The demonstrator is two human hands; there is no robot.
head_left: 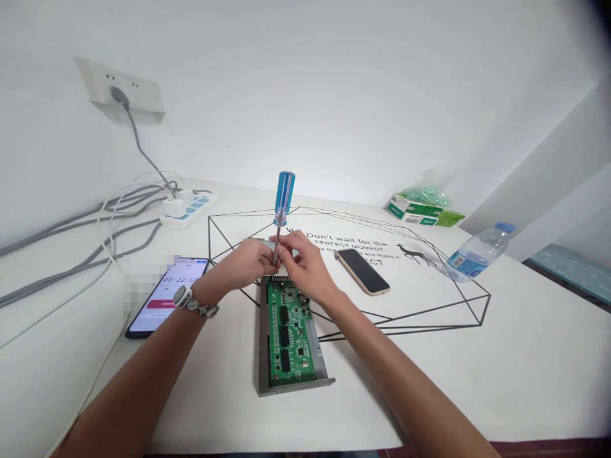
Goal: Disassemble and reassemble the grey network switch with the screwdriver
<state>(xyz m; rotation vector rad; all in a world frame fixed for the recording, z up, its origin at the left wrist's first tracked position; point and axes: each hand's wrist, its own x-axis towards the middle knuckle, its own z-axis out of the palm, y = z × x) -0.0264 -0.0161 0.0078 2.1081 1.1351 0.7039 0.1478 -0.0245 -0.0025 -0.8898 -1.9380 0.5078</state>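
Bare forearms (128,394) reached up from the bottom of the head-worn view toward a white desk (525,375), a wristwatch (184,297) on the left wrist. Above a green circuit board (286,331), the left hand (245,264) and right hand (308,267) met at a blue-handled screwdriver (285,197), which stood nearly upright with a slight tilt. Both hands were closed on its steel shaft (275,251), the right pinching it between thumb and fingers, the left curled against it from the other side. The tip was hidden by the fingers.

The board lay flat in an open grey metal chassis (294,383), just below the hands. A pale flat object (255,241) sat partly hidden behind them.

Left of the chassis lay a smartphone (167,296) showing a running timer; to the right, a second smartphone (361,271) in a tan case lay face up on the desk's printed geometric design and deer motif (415,254). Farther right, a plastic water bottle (477,252) lay on its side near green packaging (420,210). Grey cables (81,254) ran along the left wall from a wall socket (119,89) to a power strip (188,210).
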